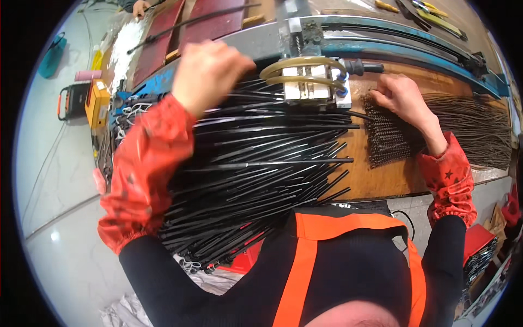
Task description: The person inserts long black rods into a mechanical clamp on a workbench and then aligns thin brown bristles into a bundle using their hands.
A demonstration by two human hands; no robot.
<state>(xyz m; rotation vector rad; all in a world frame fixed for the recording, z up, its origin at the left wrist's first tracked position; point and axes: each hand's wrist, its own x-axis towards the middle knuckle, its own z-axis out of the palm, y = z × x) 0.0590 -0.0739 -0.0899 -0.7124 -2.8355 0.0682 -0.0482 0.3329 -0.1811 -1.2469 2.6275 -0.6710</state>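
My left hand, smeared a little by motion, is curled closed above the left part of a wide heap of slim black rods. What it holds, if anything, is hidden. My right hand is closed with thumb and fingertips together, over the left end of a bundle of thin brown twisted strands. Anything between those fingertips is too small to make out. Between my hands stands a metal clamp unit with looped yellowish hoses. A black-tipped cylinder juts from its right side.
A blue machine rail crosses behind the wooden bench. Pliers and yellow-handled tools lie at the far right. Left of the bench are a yellow box and a black case. Another person's hand shows at the far left.
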